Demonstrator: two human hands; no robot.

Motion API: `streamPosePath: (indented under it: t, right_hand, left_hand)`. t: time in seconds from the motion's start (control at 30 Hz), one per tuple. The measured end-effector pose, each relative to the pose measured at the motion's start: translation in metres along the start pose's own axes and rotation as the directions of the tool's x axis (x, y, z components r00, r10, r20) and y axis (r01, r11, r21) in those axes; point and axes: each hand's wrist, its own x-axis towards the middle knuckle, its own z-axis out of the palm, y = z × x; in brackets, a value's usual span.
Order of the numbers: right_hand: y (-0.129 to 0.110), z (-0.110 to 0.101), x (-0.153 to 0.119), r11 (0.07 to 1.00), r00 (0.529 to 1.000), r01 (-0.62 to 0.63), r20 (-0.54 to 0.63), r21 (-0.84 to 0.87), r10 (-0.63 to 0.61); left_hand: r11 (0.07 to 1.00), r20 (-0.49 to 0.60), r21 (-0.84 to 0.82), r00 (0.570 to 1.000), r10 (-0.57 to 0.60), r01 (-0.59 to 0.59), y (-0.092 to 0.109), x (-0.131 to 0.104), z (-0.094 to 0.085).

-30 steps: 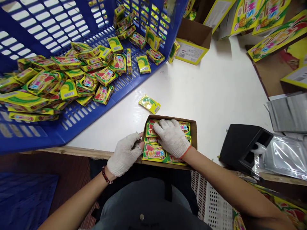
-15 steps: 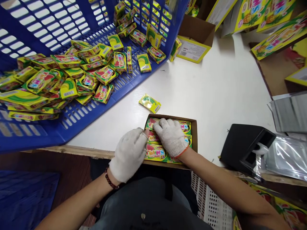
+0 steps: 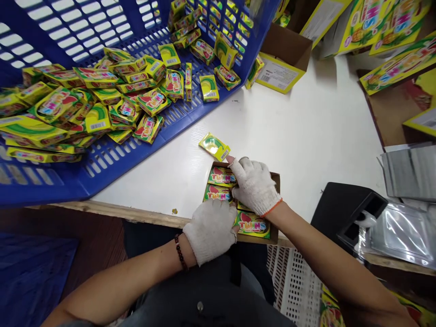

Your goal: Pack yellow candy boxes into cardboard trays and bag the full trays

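An open cardboard box [image 3: 276, 190] at the table's front edge holds rows of small yellow-green packs marked TWINS [image 3: 223, 176], with watermelon pictures. My left hand [image 3: 211, 231], in a white knit glove with bare fingertips, lies over the box's lower left part. Its thumb and forefinger are apart on the packs, and the packs beneath are hidden. Over the upper right of the box is my gloved right hand [image 3: 254, 184], one bare-tipped digit stretched toward a loose yellow pack [image 3: 214, 146]. That tip is beside the pack's barcode end; touching or not, I cannot tell.
A blue plastic crate [image 3: 112, 177] on its side at the left holds many similar packs. Cardboard boxes [image 3: 282, 68] stand at the back right. A black tape dispenser [image 3: 344, 213] and clear plastic bags [image 3: 402, 231] are at the right edge.
My left hand has moved right, from the box's left side onto its lower packs. My right hand has shifted slightly right, uncovering left-hand packs, with one digit now stretched toward the loose pack.
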Motion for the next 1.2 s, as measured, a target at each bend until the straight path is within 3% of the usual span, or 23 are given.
streamPosePath:
  t: [0.17,0.27,0.37,0.43,0.57,0.8,0.93,1.07,1.13,1.2]
  right_hand:
    - [0.017,-0.003,-0.003,0.977,0.997,0.045,-0.069,0.210,-0.031]
    - [0.038,-0.006,-0.009,0.933,0.991,0.017,-0.131,0.358,0.032]
    - [0.056,-0.003,-0.017,0.930,0.985,-0.120,-0.074,0.348,0.155]
    - [0.060,0.001,-0.021,0.930,0.985,-0.163,-0.004,0.330,0.174]
    - [0.057,0.003,-0.024,0.940,0.987,-0.161,0.026,0.301,0.161]
    - [0.055,0.003,-0.025,0.958,0.989,-0.141,0.000,0.249,0.145]
    - [0.057,0.004,-0.027,0.950,0.987,-0.149,-0.024,0.273,0.161]
    - [0.048,-0.011,-0.029,0.975,0.977,-0.122,-0.153,0.184,0.151]
    - [0.033,-0.021,-0.025,0.995,0.992,-0.035,-0.115,0.098,0.047]
    - [0.012,-0.028,-0.015,0.993,0.994,0.105,0.026,0.055,-0.106]
  left_hand:
    - [1.000,0.023,-0.011,1.000,-0.010,0.010,0.000,-0.003,-0.008]
    - [1.000,0.011,0.016,1.000,-0.021,0.021,-0.002,0.004,-0.021]
    - [0.984,-0.031,0.118,0.991,-0.129,0.132,-0.003,0.025,-0.037]
    - [0.965,-0.058,0.178,0.981,-0.185,0.193,-0.003,0.043,-0.043]
    - [0.949,-0.092,0.218,0.973,-0.210,0.226,-0.005,0.067,-0.044]
    - [0.942,-0.143,0.219,0.964,-0.225,0.253,-0.016,0.073,-0.040]
    - [0.936,-0.137,0.238,0.963,-0.232,0.259,-0.011,0.063,-0.044]
    - [0.972,-0.030,0.222,0.997,-0.072,0.076,-0.006,0.026,-0.035]
    - [0.977,0.008,0.214,1.000,0.003,-0.005,-0.005,0.008,-0.023]
    - [0.977,-0.016,0.204,0.998,0.061,-0.056,-0.004,-0.004,-0.009]
